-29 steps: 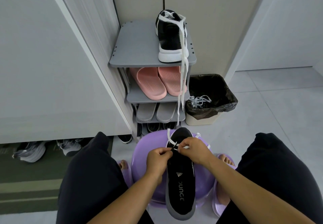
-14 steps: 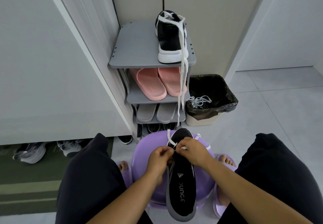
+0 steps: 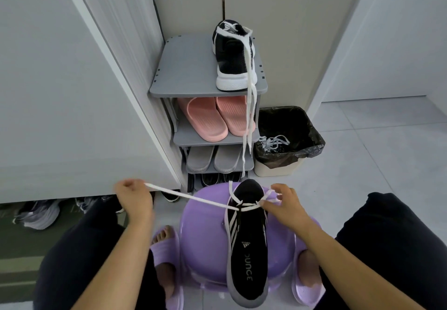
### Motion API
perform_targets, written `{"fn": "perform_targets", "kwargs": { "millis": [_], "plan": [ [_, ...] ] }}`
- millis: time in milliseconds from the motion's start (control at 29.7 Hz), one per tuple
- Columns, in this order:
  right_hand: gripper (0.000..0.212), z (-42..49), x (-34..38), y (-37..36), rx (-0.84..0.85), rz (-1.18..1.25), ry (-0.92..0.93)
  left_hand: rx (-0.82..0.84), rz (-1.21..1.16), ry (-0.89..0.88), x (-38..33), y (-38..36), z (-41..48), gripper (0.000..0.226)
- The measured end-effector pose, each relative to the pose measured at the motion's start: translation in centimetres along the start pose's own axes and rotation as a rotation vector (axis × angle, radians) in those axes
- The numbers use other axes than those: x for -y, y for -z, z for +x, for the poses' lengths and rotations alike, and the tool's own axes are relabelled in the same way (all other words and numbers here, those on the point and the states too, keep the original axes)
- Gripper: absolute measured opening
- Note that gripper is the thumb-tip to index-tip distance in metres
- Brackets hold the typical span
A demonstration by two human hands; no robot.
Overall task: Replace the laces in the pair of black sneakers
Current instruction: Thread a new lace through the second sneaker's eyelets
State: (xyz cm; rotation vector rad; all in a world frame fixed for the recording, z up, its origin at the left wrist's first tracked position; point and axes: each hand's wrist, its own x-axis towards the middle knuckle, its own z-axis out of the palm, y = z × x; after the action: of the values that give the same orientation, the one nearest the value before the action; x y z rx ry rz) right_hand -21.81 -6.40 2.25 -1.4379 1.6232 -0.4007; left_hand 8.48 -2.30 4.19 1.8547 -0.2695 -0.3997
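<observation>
The left hand, at the middle left of the frame, is closed round one end of the white lace and draws it taut and sideways. The right hand pinches the other end just beside the eyelets on the sneaker. If the left hand's pull outruns the right hand's pinch, the ends could finish uneven or the short end could slip back through its eyelet. The flat lace could also twist as it runs through. The sideways tug could swing the sneaker, whose heel seems to overhang the near edge of the purple stool. The sneaker lies at lower centre, toe pointing away: black knit upper, white side stripes, grey sole edge, with only the rows nearest the toe laced. The second sneaker stands on top of the shoe rack, in the upper middle, its lace dangling.
</observation>
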Motion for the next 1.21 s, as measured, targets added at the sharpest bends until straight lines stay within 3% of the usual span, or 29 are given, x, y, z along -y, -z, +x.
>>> {"fn": "perform_targets", "kwargs": {
  "millis": [67, 101, 135, 202, 270, 337, 472, 539, 607, 674, 742, 843, 910, 978, 1079, 1146, 1214],
  "plan": [
    [0.018, 0.2, -0.5, 0.4, -0.049, 0.066, -0.133, 0.116, 0.433, -0.389, 1.1, 0.4, -1.0, 0.017],
    [0.026, 0.2, -0.6, 0.6, -0.042, 0.089, -0.188, 0.258, 0.551, -0.555, 1.9, 0.1, -2.5, 0.019],
    [0.034, 0.1, -0.5, 0.6, -0.012, 0.135, -0.240, 0.470, 0.570, -0.608, 2.5, -0.5, -4.5, 0.020],
    [0.029, -0.5, 0.1, 0.3, 0.078, 0.336, -0.347, 0.929, 0.522, -0.474, 3.2, -1.9, -8.6, 0.027],
    [0.021, -1.5, 1.1, -0.3, 0.173, 0.505, -0.401, 1.140, 0.530, -0.368, 3.7, -3.3, -11.5, 0.027],
    [0.017, -2.1, 1.2, -1.3, 0.205, 0.548, -0.362, 1.085, 0.556, -0.362, 3.6, -4.3, -12.3, 0.011],
    [0.010, -2.6, 0.8, -2.6, 0.150, 0.540, -0.310, 1.061, 0.685, -0.380, 2.9, -4.9, -10.9, 0.032],
    [0.007, -2.7, 0.7, -2.7, 0.135, 0.575, -0.275, 1.104, 0.683, -0.377, 2.6, -4.7, -10.5, 0.032],
    [0.009, -2.6, 0.5, -2.7, 0.142, 0.622, -0.225, 1.190, 0.517, -0.173, 2.2, -4.0, -9.8, 0.027],
    [0.013, -2.6, 0.4, -2.6, 0.147, 0.641, -0.199, 1.131, 0.445, 0.047, 1.5, -2.5, -7.5, 0.022],
    [0.017, -2.5, 0.2, -2.4, 0.139, 0.652, -0.196, 0.911, 0.612, 0.104, 1.6, -0.4, -2.8, 0.016],
    [0.027, -2.4, 0.1, -2.3, 0.163, 0.688, -0.211, 0.682, 1.311, -0.089, 2.4, 3.3, 3.2, 0.015],
    [0.035, -2.2, 0.0, -2.4, 0.158, 0.712, -0.224, 0.622, 1.505, -0.226, 3.1, 3.6, 2.7, 0.023],
    [0.037, -2.1, -0.2, -2.6, 0.162, 0.724, -0.219, 0.676, 1.284, -0.397, 3.4, 2.0, -1.1, 0.031],
    [0.037, -2.2, 0.1, -2.6, 0.157, 0.728, -0.209, 1.005, 0.721, -0.457, 3.0, -1.7, -8.2, 0.040],
    [0.044, -2.2, 0.3, -2.7, 0.133, 0.711, -0.206, 1.095, 0.661, -0.444, 3.0, -3.7, -10.9, 0.028],
    [0.052, -2.1, 0.1, -2.8, 0.129, 0.686, -0.186, 1.079, 0.718, -0.395, 2.9, -4.7, -11.8, 0.007]
  ]
}}
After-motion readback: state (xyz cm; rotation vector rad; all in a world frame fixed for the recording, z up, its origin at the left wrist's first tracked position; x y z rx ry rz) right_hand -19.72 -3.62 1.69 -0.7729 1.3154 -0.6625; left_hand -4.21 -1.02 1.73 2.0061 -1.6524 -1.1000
